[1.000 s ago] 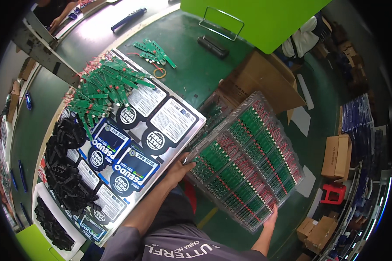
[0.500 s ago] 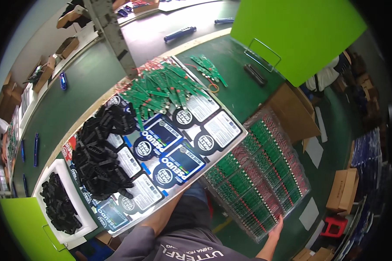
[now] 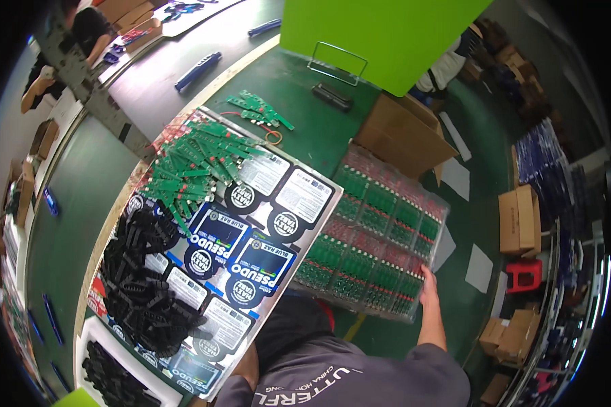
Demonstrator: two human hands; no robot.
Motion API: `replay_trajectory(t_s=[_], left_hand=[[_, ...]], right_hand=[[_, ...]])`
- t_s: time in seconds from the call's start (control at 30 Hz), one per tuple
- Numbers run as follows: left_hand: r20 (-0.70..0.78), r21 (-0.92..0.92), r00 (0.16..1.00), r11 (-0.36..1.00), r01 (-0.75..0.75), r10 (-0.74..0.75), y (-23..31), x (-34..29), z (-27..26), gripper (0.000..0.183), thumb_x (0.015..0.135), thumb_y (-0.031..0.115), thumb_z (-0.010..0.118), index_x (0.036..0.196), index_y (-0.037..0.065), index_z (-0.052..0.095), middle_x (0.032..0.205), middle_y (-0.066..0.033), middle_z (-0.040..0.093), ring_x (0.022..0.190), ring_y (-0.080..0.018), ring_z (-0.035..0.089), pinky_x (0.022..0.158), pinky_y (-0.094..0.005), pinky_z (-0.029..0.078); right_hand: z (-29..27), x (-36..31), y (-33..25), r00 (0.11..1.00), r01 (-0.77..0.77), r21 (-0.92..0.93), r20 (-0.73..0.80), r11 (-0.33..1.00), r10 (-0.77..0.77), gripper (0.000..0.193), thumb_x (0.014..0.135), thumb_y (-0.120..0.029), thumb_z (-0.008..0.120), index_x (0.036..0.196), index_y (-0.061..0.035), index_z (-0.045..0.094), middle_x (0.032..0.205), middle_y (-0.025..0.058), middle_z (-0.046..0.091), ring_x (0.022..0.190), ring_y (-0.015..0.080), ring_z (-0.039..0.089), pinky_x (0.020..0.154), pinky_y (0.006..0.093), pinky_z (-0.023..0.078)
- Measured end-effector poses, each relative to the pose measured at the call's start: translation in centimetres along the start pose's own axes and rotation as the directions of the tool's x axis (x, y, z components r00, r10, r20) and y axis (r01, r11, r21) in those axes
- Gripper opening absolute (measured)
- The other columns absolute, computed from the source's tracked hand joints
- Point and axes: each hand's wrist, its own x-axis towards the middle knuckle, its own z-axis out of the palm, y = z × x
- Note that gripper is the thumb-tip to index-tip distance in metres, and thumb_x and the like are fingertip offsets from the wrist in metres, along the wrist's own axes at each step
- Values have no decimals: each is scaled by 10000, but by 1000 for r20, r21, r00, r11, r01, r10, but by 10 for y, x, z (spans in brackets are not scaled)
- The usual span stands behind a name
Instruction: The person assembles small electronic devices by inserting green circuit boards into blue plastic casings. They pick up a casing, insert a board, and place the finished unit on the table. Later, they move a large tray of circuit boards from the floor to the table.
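Note:
My right hand [image 3: 428, 288] is closed on the right edge of a clear plastic tray [image 3: 395, 317]. Rows of green circuit boards [image 3: 346, 271] with red wires fill that tray, which is held beside the workbench. Of my left arm, only a stretch of forearm [image 3: 249, 363] shows. Its hand is hidden behind the edge of a sheet of printed blue, white and black packaging [image 3: 258, 268]. Lying on the sheet are a heap of loose green circuit boards [image 3: 190, 159] and a pile of small black plastic parts [image 3: 139, 278].
A white foam box [image 3: 85, 332] of black parts stands at lower left. Beyond the tray is an open cardboard box [image 3: 404, 132]. A bright green panel [image 3: 373, 41] with a wire handle rises at the far side. Blue devices [image 3: 198, 71] lie across the bench; a red stool [image 3: 523, 277] stands right.
My view has swung right, shifting the bench leftward. The tray has turned to lie more level, and my right hand has come up with it.

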Motion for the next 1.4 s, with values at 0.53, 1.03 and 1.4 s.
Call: replay_trajectory(t_s=[0.53, 1.03, 1.4], left_hand=[[204, 158, 979, 987, -26, -7, 38, 81, 187, 661, 923, 66, 770, 1511, -16, 480, 1462, -136, 551, 1352, -243, 496, 1151, -386, 380], [442, 326, 886, 945, -11, -142, 51, 113, 276, 568, 919, 58, 765, 1447, -13, 566, 1324, -98, 673, 1214, -206, 616, 1085, -360, 447], [407, 173, 908, 984, 33, -102, 55, 130, 252, 476, 960, 35, 718, 1413, 15, 576, 1208, -37, 680, 1099, -137, 634, 966, -308, 503]], right_hand=[[-33, -1, -87, 983, -28, -239, -185, 971, -17, 274, 947, -287, 738, 1102, -63, 706, 982, 19, 732, 917, 160, 674, 914, 358, 502], [-125, -109, 1, 867, -106, 35, -487, 994, 110, 370, 893, -365, 796, 1091, -86, 655, 1009, 37, 695, 942, 191, 687, 857, 385, 565], [-118, -25, 59, 916, -122, -45, -391, 991, 95, 421, 927, -360, 765, 1205, -64, 653, 1181, 34, 676, 1110, 177, 615, 1023, 375, 446]])
